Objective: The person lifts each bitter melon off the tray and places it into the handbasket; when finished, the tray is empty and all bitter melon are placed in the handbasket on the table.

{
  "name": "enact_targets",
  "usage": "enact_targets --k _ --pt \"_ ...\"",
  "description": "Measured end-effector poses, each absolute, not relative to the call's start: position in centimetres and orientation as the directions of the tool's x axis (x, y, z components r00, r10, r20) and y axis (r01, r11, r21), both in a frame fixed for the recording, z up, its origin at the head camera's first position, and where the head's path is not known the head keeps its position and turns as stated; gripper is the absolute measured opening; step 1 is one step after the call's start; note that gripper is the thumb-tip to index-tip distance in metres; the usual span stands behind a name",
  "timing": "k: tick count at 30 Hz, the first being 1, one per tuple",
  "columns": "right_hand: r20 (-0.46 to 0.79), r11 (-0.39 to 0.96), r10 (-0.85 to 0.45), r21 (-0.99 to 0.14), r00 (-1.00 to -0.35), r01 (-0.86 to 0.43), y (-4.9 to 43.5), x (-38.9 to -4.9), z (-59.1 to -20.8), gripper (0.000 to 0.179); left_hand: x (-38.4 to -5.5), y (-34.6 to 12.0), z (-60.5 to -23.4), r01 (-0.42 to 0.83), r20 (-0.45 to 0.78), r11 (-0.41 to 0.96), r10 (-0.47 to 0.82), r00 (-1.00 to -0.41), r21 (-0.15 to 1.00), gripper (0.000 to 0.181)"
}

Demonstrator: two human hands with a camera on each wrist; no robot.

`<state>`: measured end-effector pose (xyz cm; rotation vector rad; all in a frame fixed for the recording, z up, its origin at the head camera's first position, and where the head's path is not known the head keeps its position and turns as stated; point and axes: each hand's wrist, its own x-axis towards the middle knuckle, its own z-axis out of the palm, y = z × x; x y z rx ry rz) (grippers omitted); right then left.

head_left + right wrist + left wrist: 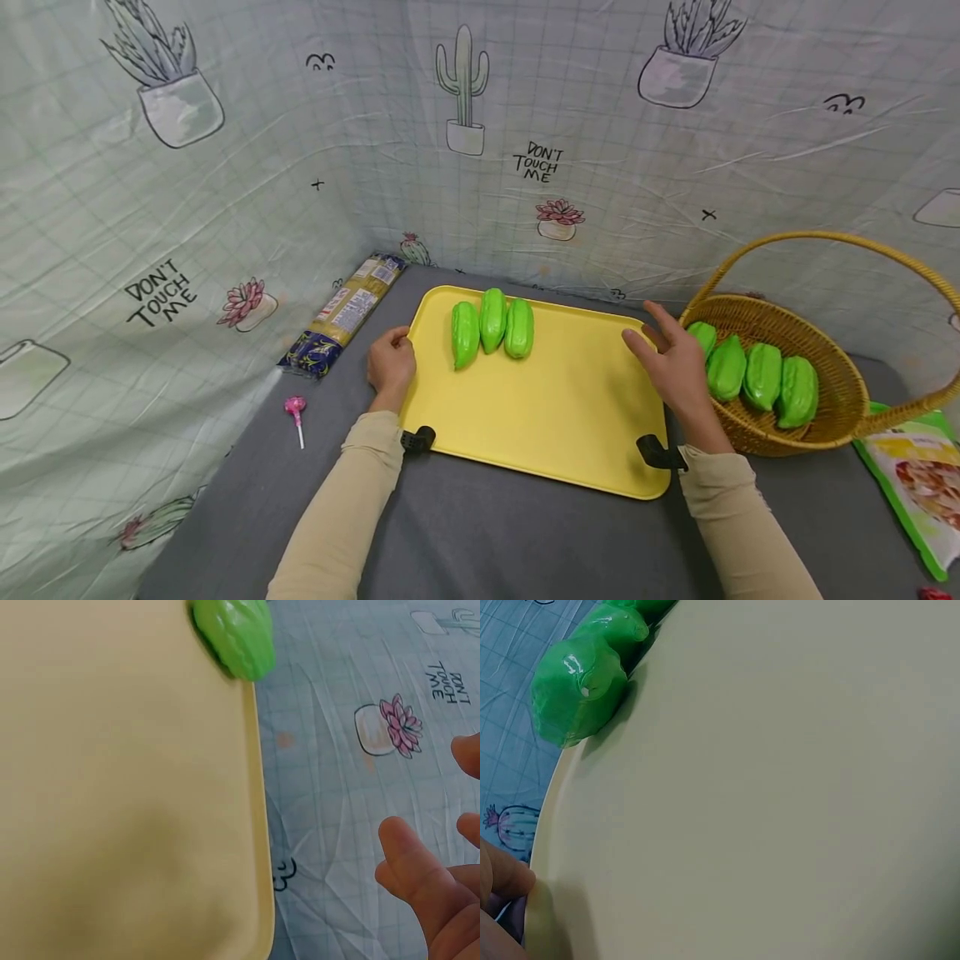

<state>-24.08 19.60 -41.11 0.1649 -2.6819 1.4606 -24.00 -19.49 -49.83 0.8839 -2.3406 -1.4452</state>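
A yellow rectangular tray [547,392] lies on the grey tabletop. Three glossy green ribbed fruits [492,321], like carambolas, stand side by side near its back left. My left hand [392,364] pinches the tray's left rim; in the left wrist view, a fingertip [517,879] meets that rim. Over the right rim, my right hand [675,367] hovers with spread fingers and holds nothing. Beside it is a wicker basket [855,379] with a tall handle, holding several more of the green fruits [763,377]. The right wrist view shows fingers [431,874] apart from the tray.
A pack of spaghetti [348,312] lies left of the tray, with a pink lollipop [296,406] in front of it. At the far right is a green-edged food bag [918,483], partly behind the basket handle. A printed cloth wall [600,167] borders the table's back and left.
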Motion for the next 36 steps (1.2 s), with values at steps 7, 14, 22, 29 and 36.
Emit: enact_targets --k 7,14,22,29,36 --pt "0.117 0.532 -0.094 -0.834 -0.989 -0.149 18.3 -24.4 -41.8 0.071 -24.1 -19.5 -49.8 -0.363 -0.101 0.324 -0.609 -0.787 0.874 0.031" --pt "0.092 0.499 -0.12 -0.855 -0.988 -0.14 16.8 -24.9 -42.4 0.077 -24.1 -19.6 -49.7 -0.356 -0.093 0.323 -0.613 -0.785 0.877 0.03" --pt "0.068 0.482 -0.144 -0.867 -0.987 -0.13 15.2 -25.4 -42.9 0.076 -23.9 -19.6 -49.9 -0.345 -0.082 0.332 -0.606 -0.791 0.878 0.03" --pt "0.037 0.459 -0.17 -0.882 -0.985 -0.113 13.6 -25.8 -44.1 0.078 -24.0 -19.7 -49.9 -0.348 -0.082 0.327 -0.615 -0.784 0.879 0.03" --pt "-0.003 0.448 -0.177 -0.89 -0.984 -0.078 12.6 -25.9 -44.8 0.078 -23.9 -19.5 -49.9 -0.354 -0.084 0.334 -0.612 -0.786 0.874 0.03"
